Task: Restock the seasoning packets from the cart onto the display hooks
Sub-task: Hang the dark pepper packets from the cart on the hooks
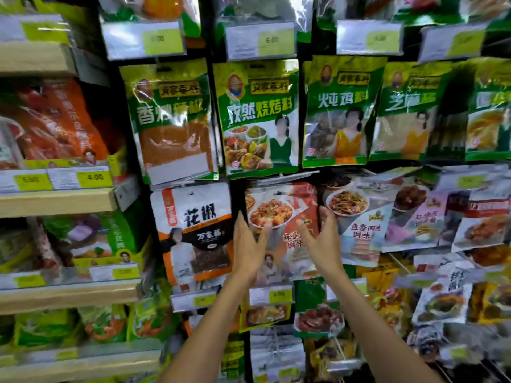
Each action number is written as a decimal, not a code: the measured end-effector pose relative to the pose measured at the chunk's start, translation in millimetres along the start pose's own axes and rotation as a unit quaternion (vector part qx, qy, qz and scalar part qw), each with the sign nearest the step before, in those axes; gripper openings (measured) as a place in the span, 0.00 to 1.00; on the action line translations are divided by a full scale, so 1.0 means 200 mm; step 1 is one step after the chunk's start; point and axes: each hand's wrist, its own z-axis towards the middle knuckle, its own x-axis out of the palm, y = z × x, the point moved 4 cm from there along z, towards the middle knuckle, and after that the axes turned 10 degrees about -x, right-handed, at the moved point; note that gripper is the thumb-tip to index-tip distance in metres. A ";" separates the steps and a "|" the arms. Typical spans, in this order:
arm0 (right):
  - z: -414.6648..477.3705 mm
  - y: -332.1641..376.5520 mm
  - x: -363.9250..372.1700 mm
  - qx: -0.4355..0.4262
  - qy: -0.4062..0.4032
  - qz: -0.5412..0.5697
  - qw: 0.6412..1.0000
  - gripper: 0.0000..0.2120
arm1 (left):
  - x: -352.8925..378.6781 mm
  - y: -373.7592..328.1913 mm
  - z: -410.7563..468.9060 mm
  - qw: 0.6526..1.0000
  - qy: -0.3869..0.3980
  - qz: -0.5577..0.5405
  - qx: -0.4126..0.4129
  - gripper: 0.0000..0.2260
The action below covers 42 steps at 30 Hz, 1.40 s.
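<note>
View: we look at a wall of hanging packets, with both forearms raised toward it.
Left hand: released. We see its fingers straight and spread, the back of the hand toward us, over the lower left part of the red seasoning packet.
Right hand: released. Its fingers are extended and loosely spread at the right edge of the same packet, with the thumb side toward the left hand.
Contact: both hands are motion-blurred, so we cannot tell whether any fingertip touches the packet film. Neither hand curls round anything.
Red seasoning packet, position: it hangs on the display between the two hands, front face toward us, and shows a white bowl of red food. Its top edge sits just below the row of green packets.
Hook: the top of the red packet is blurred, so we cannot resolve the hook.
Left neighbour: a white and orange packet with black characters hangs just beside the red packet, its right edge behind the left hand.
Right neighbour: a pale packet picturing a plate of food hangs tilted, just beside the right hand.
Green packets: they hang side by side and upright.
Price tags: we see yellow-green tags below the red packet and above the green row.
Wooden shelves: they stand at the left and carry orange and green bags.
</note>
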 end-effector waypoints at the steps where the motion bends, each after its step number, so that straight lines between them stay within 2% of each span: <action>1: 0.03 -0.03 0.00 0.004 0.023 -0.001 1.000 0.35 | 0.02 0.00 0.04 1.000 0.007 -0.017 -0.018 0.37; 5: 0.12 -0.12 0.06 0.046 0.094 0.035 0.994 0.40 | 0.08 -0.02 0.15 0.996 0.001 -0.065 -0.055 0.34; 9: 0.16 -0.19 0.11 0.094 0.139 0.105 0.980 0.40 | 0.08 -0.03 0.20 0.996 -0.015 -0.081 -0.038 0.29; 12: 0.18 -0.21 0.13 0.096 0.127 0.111 0.981 0.39 | 0.06 -0.03 0.21 0.997 -0.021 -0.081 -0.006 0.28; 15: 0.20 -0.22 0.15 0.089 0.111 0.114 0.983 0.39 | 0.07 -0.01 0.19 0.994 -0.002 -0.112 -0.008 0.31; 18: 0.20 -0.24 0.18 0.094 0.111 0.131 0.981 0.38 | 0.06 0.02 0.18 0.991 -0.002 -0.135 0.002 0.19; 19: 0.20 -0.24 0.19 0.095 0.113 0.131 0.980 0.37 | 0.06 0.02 0.17 0.990 -0.005 -0.142 0.004 0.18; 23: 0.20 -0.24 0.19 0.083 0.110 0.139 0.981 0.35 | 0.07 0.01 0.17 0.991 -0.001 -0.131 0.006 0.31; 27: 0.21 -0.23 0.17 0.060 0.107 0.130 0.984 0.35 | 0.09 0.03 0.17 0.989 -0.002 -0.145 -0.020 0.38; 37: 0.10 -0.17 0.11 0.023 0.070 0.126 0.989 0.30 | 0.09 0.02 0.09 0.992 -0.025 -0.126 -0.012 0.32; 42: 0.06 -0.17 0.10 0.028 0.074 0.120 0.990 0.33 | 0.07 0.00 0.06 0.989 -0.026 -0.147 0.008 0.29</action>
